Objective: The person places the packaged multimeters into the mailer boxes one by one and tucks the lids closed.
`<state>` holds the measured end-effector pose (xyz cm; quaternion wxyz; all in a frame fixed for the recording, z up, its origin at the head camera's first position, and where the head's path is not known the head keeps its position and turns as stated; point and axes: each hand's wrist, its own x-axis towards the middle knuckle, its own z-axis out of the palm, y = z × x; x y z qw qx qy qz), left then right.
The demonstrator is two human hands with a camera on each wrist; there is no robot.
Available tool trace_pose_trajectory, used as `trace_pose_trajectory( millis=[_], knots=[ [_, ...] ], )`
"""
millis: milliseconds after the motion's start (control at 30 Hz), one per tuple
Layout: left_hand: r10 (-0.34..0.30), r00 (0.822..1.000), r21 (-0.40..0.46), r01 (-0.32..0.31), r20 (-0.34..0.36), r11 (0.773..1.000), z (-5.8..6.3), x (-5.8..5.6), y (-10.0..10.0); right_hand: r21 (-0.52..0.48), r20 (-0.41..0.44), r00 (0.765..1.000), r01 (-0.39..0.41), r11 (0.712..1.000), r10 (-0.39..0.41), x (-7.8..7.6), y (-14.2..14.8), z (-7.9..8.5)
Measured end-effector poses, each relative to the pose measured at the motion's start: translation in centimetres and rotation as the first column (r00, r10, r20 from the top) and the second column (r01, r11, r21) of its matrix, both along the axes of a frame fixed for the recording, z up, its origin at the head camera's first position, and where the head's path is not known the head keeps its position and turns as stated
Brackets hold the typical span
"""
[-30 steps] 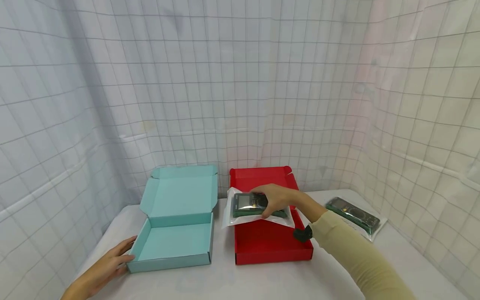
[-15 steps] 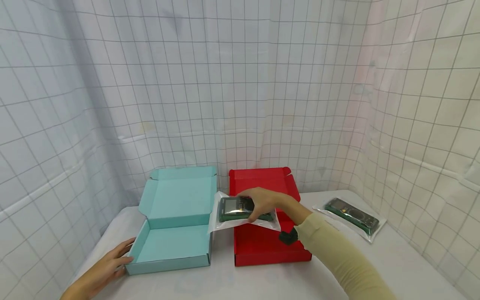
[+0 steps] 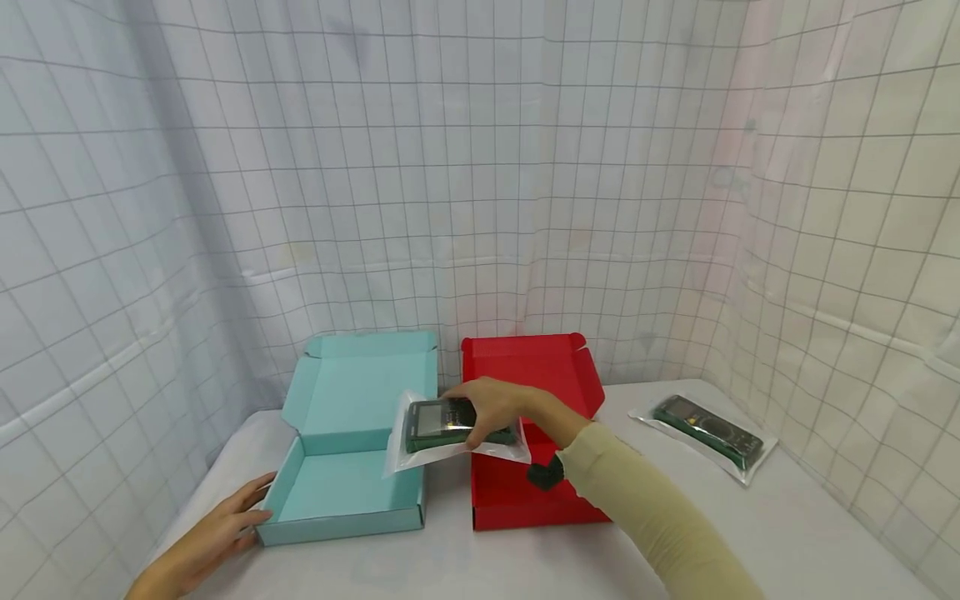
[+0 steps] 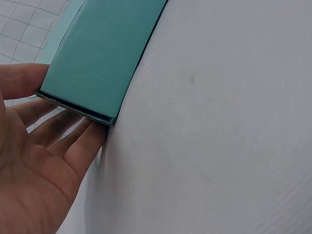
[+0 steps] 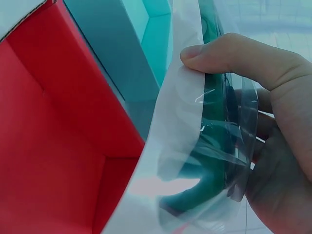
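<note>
My right hand (image 3: 491, 406) grips a digital multimeter (image 3: 429, 419) sealed in a clear plastic bag, dark-faced with green sides. In the right wrist view the thumb (image 5: 209, 57) presses the bag's white backing while the other fingers are partly hidden behind it. The bag hangs between two open boxes, its left end overlapping the teal box (image 3: 341, 485) in the head view. At that box's left front corner, my left hand (image 3: 221, 523) touches the side wall with fairly straight fingers. The teal box holds nothing visible. Beneath my right forearm lies the open red box (image 3: 517, 508), its inside partly covered.
A second bagged multimeter (image 3: 708, 431) lies on the white-covered table (image 3: 420, 571) at the right. Both box lids stand raised at the back. Gridded white curtains (image 3: 487, 167) enclose the table behind and on both sides.
My right hand has carried the bagged multimeter leftward, from over the red box toward the teal one. The left hand stays at the teal box's corner.
</note>
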<state>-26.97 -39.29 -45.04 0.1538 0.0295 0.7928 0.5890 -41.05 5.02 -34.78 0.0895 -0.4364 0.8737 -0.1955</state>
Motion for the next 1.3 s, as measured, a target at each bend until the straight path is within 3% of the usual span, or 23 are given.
trace_pose_trajectory(
  millis=[867,1300],
  knots=[
    [-0.003,1.000,-0.016,0.003,-0.010,1.000,0.4,0.0,-0.2,0.065,-0.016,0.994,-0.105,0.992,0.106,0.6,-8.4,-0.6],
    [-0.002,1.000,-0.006,0.002,0.003,1.000,0.1,0.0,0.1,0.073,-0.029,0.993,-0.113,0.991,0.116,1.0,-11.8,-1.6]
  ],
)
